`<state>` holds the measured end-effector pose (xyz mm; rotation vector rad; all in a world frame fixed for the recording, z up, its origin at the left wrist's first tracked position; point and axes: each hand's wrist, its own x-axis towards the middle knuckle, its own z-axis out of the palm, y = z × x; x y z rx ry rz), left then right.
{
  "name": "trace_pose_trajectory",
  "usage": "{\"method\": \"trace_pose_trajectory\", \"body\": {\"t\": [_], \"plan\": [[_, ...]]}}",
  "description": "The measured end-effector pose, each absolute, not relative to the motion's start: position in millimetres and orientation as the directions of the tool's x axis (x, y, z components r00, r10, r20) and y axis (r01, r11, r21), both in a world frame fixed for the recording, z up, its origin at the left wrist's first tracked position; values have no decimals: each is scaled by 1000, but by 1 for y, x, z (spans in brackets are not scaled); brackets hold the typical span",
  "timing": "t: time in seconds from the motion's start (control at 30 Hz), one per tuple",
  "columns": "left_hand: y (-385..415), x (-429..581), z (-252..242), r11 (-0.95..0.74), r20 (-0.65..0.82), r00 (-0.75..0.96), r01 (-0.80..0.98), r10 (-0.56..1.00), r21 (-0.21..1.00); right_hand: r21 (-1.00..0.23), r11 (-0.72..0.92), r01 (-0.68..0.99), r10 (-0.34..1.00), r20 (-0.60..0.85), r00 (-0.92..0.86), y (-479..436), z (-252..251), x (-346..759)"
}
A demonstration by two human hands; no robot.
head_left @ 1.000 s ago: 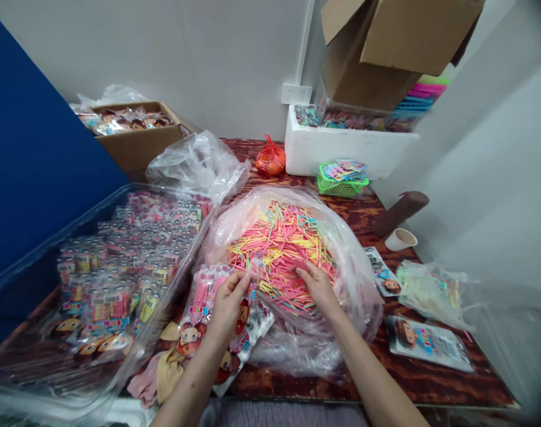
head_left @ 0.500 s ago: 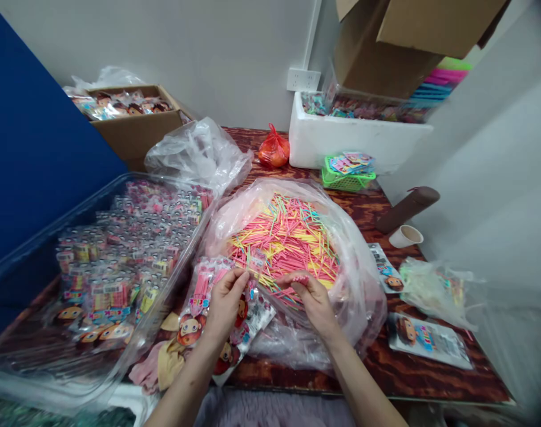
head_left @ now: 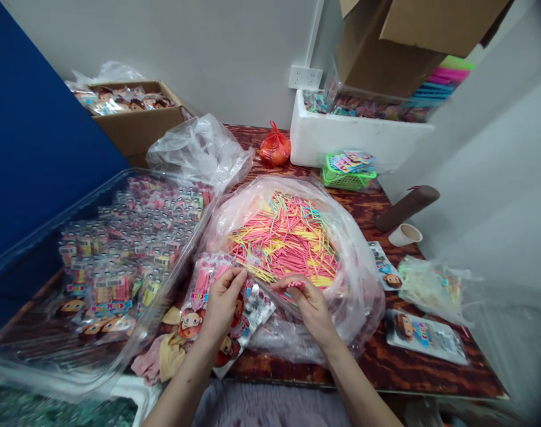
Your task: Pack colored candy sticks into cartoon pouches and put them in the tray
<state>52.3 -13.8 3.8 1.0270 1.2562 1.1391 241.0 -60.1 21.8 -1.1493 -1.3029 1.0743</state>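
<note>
My right hand [head_left: 312,308] is closed around a small bundle of pink sticks [head_left: 296,286], their ends showing at the curled fingers. It is over the near edge of a big clear plastic bag [head_left: 359,267] heaped with thin pink, yellow, green and blue sticks [head_left: 292,237]. To its left, my left hand [head_left: 223,302] pinches thumb against fingers; what lies between them is too small to make out. Beneath the left hand are printed packets [head_left: 193,323] with a cartoon face, some with pink sticks inside.
At left, a clear plastic bin [head_left: 181,261] holds many filled packets. Printed packets [head_left: 426,338], a paper cup [head_left: 405,235] and a brown bottle [head_left: 408,209] are at right. Behind are a green basket [head_left: 348,178], a red bag [head_left: 274,148] and a white foam box [head_left: 359,139].
Both hands stay almost in place. The right hand has turned slightly, so the ends of the pink sticks face the camera more. The camera view has shifted a little.
</note>
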Motion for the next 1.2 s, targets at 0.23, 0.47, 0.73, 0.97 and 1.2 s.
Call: {"method": "trace_pose_trajectory", "body": {"t": [0.23, 0.47, 0.73, 0.97, 1.2], "plan": [[-19, 49, 5, 119, -119, 24, -8, 993, 993, -991, 116, 70, 993, 115, -15, -65, 28, 236], [-25, 44, 15, 11, -18, 66, 104, 998, 995, -993, 106, 46, 994, 105, -15, -69, 24, 233], [-30, 36, 19, 33, -39, 54, 105, 998, 994, -995, 102, 14, 995, 101, -12, -69, 22, 230], [-30, 40, 16, 40, -48, 72, 105, 996, 994, -993, 114, 31, 993, 114, -8, -72, 22, 231], [-29, 43, 8, 24, -35, 112, 96, 993, 995, -992, 102, 74, 995, 103, 11, -72, 23, 237]]}}
